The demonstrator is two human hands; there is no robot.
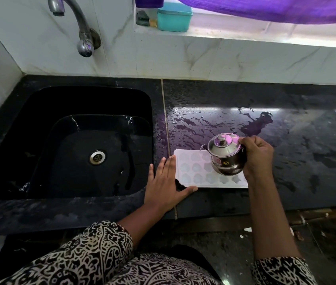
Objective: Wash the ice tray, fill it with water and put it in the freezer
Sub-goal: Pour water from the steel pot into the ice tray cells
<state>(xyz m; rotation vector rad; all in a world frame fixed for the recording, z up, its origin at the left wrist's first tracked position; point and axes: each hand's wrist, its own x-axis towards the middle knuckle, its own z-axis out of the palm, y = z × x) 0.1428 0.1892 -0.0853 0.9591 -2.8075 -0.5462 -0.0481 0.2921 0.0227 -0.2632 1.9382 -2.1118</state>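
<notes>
Bench (pixel 286 140) of black polished stone fills your view. It is wet, with streaks and a puddle (pixel 254 125) lying behind the work. The black sink (pixel 76 99) sits at its left with a wet basin, and the tap (pixel 74 19) comes off the wall above it.

The white ice tray (pixel 191 169) lies flat on the bench just right of the sink, near the front edge, with its long side toward you. Your left hand (pixel 166 186) rests flat beside it. Its fingers (pixel 170 165) are straight and together, their tips touch the tray's left end, and the thumb stretches along the front corner.

Your right hand (pixel 256 155) has its fingers curled tight round the right side of a small lidded steel pot (pixel 225 155), and any handle is hidden. You hold the pot tilted over the tray's right half, with the spout (pixel 203 147) aimed left above the cells. No stream shows, and whether the cells hold water cannot be told.

You seem to be at the filling step. The tray looks like thin, light moulded plastic, so it will probably flex and be slick when wet. Once full it should slosh at any tilt. Take it by both short ends under the rim, keep it level, and lift slowly. It may skate on this wet bench, so your bracing hand is worth having.
</notes>
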